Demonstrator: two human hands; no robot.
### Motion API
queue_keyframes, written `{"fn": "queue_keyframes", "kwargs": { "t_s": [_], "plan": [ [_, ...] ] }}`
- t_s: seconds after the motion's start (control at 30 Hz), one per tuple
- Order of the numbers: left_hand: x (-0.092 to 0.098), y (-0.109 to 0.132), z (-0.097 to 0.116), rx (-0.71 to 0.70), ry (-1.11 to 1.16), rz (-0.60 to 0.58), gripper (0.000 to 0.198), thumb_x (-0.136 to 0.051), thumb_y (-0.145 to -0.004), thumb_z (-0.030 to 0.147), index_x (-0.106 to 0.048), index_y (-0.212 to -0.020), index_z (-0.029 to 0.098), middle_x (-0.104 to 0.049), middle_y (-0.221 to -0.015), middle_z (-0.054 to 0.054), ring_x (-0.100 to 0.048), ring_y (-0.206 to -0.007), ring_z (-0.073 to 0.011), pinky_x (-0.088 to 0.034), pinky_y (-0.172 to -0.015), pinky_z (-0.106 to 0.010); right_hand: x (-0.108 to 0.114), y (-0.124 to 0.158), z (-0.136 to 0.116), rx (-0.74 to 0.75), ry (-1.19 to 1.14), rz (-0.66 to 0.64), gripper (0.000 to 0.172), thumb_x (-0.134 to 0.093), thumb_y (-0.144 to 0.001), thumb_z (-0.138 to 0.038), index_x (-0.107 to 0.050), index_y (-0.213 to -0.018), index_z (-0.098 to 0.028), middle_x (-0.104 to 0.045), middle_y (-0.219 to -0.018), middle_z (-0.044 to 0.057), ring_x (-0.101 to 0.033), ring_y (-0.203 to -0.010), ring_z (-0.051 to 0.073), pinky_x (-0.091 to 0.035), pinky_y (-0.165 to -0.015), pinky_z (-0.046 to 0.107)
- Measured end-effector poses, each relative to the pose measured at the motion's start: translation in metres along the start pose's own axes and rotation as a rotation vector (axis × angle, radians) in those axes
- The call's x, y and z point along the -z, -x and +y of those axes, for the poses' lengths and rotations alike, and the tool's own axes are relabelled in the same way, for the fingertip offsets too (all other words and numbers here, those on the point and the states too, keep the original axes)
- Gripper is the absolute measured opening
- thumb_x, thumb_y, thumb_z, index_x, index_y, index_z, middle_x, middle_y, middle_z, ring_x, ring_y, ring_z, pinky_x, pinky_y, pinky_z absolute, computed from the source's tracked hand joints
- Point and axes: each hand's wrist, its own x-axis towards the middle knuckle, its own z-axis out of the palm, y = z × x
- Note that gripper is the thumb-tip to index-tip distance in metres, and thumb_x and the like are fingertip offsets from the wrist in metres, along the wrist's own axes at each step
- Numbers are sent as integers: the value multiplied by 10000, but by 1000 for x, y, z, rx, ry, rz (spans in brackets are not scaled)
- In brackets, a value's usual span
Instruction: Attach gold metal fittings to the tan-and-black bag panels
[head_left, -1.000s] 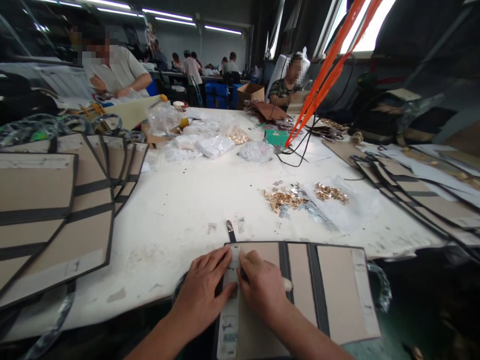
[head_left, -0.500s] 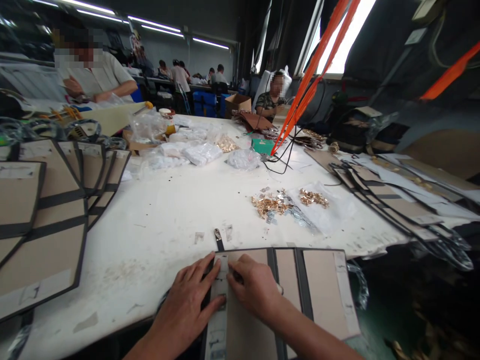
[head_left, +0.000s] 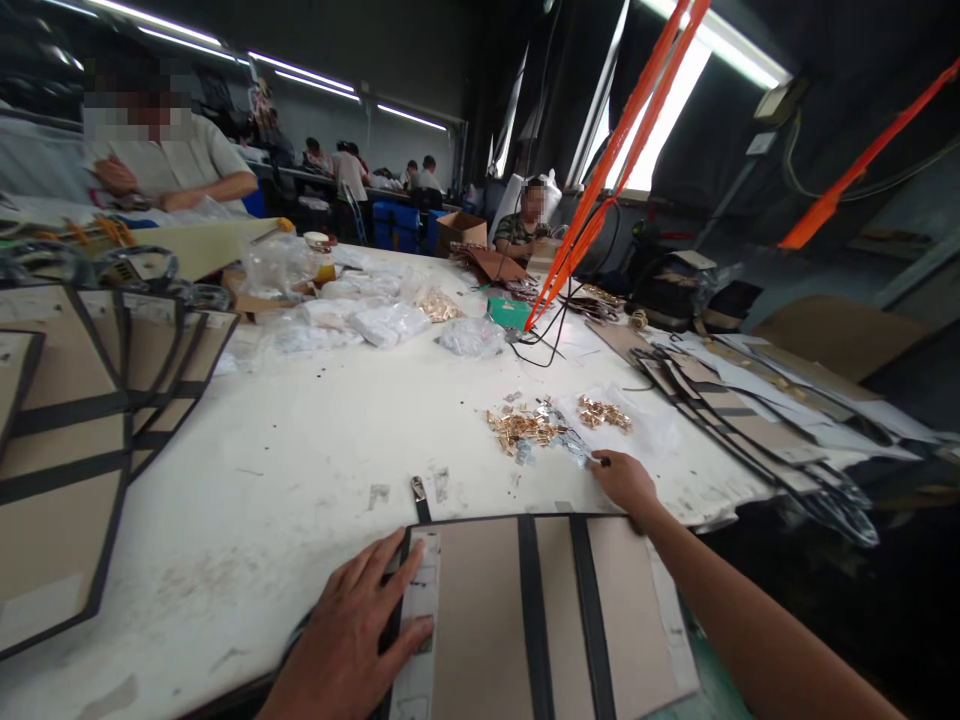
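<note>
A beige panel with dark edging and dark bands (head_left: 480, 610) lies at the table's front edge. My left hand (head_left: 356, 620) rests on its left border, a pale strip, with fingers spread and holding nothing. From the panel's top left corner sticks a dark strap with a metal end (head_left: 419, 490). My right hand (head_left: 626, 485) reaches past the panel's top right, fingers closed around something small with a dark and a pale part, which I cannot make out. Just beyond its fingertips lie grey metal pieces (head_left: 574, 440) and a heap of gold-coloured metal pieces (head_left: 521, 428).
More gold pieces (head_left: 604, 413) sit on clear plastic. Similar panels are stacked at left (head_left: 67, 420) and right (head_left: 720, 400). Plastic bags (head_left: 390, 322) and a green box (head_left: 508, 313) stand farther back. Orange strips (head_left: 600, 190) hang down. Co-workers sit beyond the table.
My right hand has left the panel's left border and moved right and away from me, to the metal pieces. My left hand has stayed on the panel. The view has shifted slightly.
</note>
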Motion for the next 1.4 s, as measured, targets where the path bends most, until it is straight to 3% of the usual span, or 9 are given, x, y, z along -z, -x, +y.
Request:
{"fn": "queue_keyframes", "kwargs": {
  "t_s": [0.27,0.5,0.6,0.73,0.83,0.97,1.07,1.17,1.4],
  "plan": [
    [1,1,2,17,19,-22,711,-673,-943,551,-447,-1593,372,-434,-1656,-17,-509,-1432,-331,-479,-1151,-483,-9,-22,-4,-11,70,-17,278,-558,-950,-359,-819,-998,-279,-778,-1113,84,-706,-1024,288,-459,-728,321],
    [9,0,6,64,87,-89,717,-687,-936,547,-458,-1589,361,-423,-1662,-37,-481,-1457,-347,-447,-1186,-511,0,-20,-6,34,41,1,235,-568,-919,-299,-792,-960,-240,-776,-1026,95,-702,-917,275,-406,-650,312],
    [19,-2,12,91,128,-167,706,-684,-942,544,-475,-1581,326,-406,-1671,-64,-442,-1487,-350,-408,-1213,-533,11,-10,-10,117,0,8,236,-567,-922,-299,-780,-949,-201,-774,-1009,114,-693,-919,278,-433,-691,318],
    [32,-6,21,139,192,-249,746,-718,-924,511,-462,-1586,282,-386,-1680,-89,-392,-1517,-353,-352,-1244,-560,23,32,-44,337,-162,-91,264,-608,-926,-405,-780,-1022,-230,-770,-917,44,-675,-792,217,-449,-665,286],
    [37,-8,24,169,234,-260,800,-752,-898,495,-443,-1592,245,-392,-1674,-109,-386,-1518,-349,-334,-1256,-550,21,85,-93,492,-415,-360,287,-645,-900,-452,-794,-1014,-234,-751,-808,13,-609,-637,179,-402,-566,279],
    [37,-6,26,174,250,-247,823,-778,-879,487,-447,-1583,220,-405,-1663,-133,-386,-1514,-345,-332,-1257,-544,-4,142,-157,610,-552,-608,232,-639,-862,-362,-808,-923,-216,-765,-824,16,-645,-710,190,-444,-638,283],
    [35,-4,27,169,262,-225,854,-791,-866,497,-433,-1591,221,-407,-1660,-138,-383,-1515,-348,-334,-1254,-545,-26,156,-180,672,-524,-610,224,-632,-825,-322,-811,-888,-203,-777,-840,26,-683,-798,223,-472,-726,302],
    [32,-1,27,170,271,-220,880,-798,-860,504,-418,-1600,217,-395,-1666,-140,-373,-1519,-353,-330,-1255,-548,-40,155,-184,669,-491,-595,230,-626,-805,-313,-808,-881,-194,-785,-839,34,-700,-814,239,-479,-757,314],
    [31,1,26,177,285,-215,881,-793,-861,522,-424,-1596,204,-393,-1666,-149,-372,-1516,-361,-322,-1256,-556,-42,157,-189,677,-389,-528,165,-617,-816,-227,-776,-850,-193,-776,-837,33,-705,-820,219,-480,-759,289]
  ]
}}
